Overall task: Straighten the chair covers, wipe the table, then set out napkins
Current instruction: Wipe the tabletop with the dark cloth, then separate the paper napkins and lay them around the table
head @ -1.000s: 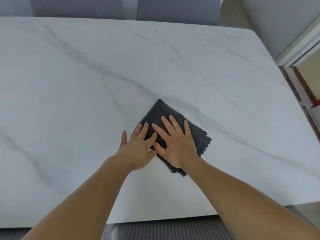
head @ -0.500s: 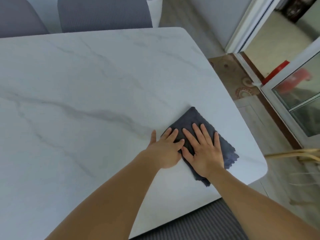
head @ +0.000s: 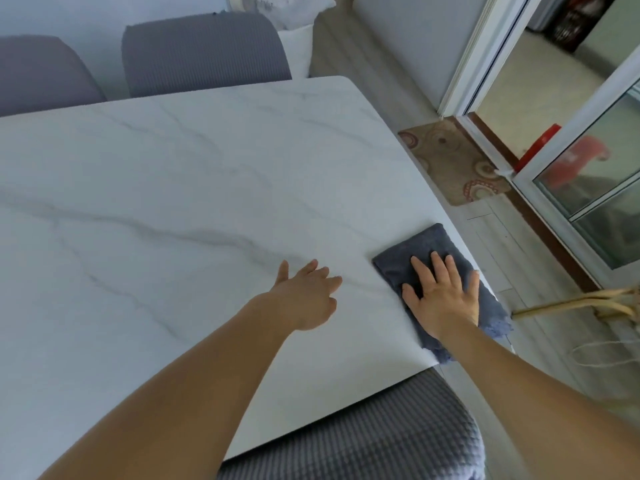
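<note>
The right hand (head: pixel 445 299) lay flat on the cloth (head: pixel 424 251), fingers straight & a little apart, palm down, pressing it onto the table (head: pixel 180 188). The cloth, dark blue-grey & folded, sat at the table's right edge near the front right corner; its far end reached the edge and its frayed near end hung just over it by the wrist.

The left hand (head: pixel 306 296) was on or just above the tabletop, left of the cloth & apart from it, touching no cloth. Its fingers were straight & close together, thumb out to the side; whether the palm met the surface, cannot tell.

The table was white marble-look w/ grey veins. A chair (head: pixel 367 441) w/ a grey ribbed cover stood at the front edge, under the arms. Two more grey-covered chairs stood at the back edge: one (head: pixel 204 53) toward the back right corner, another (head: pixel 38 71) at the frame's left.

On the floor right of the table lay a mat (head: pixel 453 161) w/ circle pattern, beside a white-framed sliding door (head: pixel 575 174).
</note>
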A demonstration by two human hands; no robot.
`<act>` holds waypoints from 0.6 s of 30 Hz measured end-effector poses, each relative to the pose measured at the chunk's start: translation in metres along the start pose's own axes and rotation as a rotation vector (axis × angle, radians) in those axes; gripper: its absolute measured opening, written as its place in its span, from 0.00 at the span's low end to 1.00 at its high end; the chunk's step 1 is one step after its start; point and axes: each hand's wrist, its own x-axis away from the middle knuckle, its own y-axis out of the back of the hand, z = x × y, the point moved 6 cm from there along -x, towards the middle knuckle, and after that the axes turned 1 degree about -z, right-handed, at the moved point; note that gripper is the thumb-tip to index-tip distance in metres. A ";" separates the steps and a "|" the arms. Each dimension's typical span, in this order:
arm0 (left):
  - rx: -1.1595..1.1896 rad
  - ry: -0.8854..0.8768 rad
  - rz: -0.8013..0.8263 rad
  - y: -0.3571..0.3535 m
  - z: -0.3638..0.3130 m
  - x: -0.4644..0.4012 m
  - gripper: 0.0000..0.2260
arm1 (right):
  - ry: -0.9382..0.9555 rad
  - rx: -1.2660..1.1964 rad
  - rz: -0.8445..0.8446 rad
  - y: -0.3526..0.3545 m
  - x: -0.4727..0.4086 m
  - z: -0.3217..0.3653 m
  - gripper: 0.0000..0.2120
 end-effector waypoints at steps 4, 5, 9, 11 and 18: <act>0.060 0.092 -0.038 0.000 0.025 0.030 0.22 | 0.099 -0.064 -0.102 0.025 0.010 0.041 0.23; 0.077 0.116 -0.046 -0.002 0.033 0.041 0.22 | 0.160 -0.100 -0.127 0.030 0.018 0.060 0.21; 0.130 0.174 -0.106 -0.006 0.065 0.083 0.21 | 0.411 -0.281 -0.186 0.049 0.054 0.138 0.16; 0.167 0.231 -0.152 -0.015 0.094 0.117 0.20 | 0.519 -0.354 -0.119 0.054 0.080 0.183 0.15; 0.291 0.450 -0.228 -0.070 0.210 0.249 0.20 | 0.750 -0.288 0.081 0.054 0.182 0.329 0.17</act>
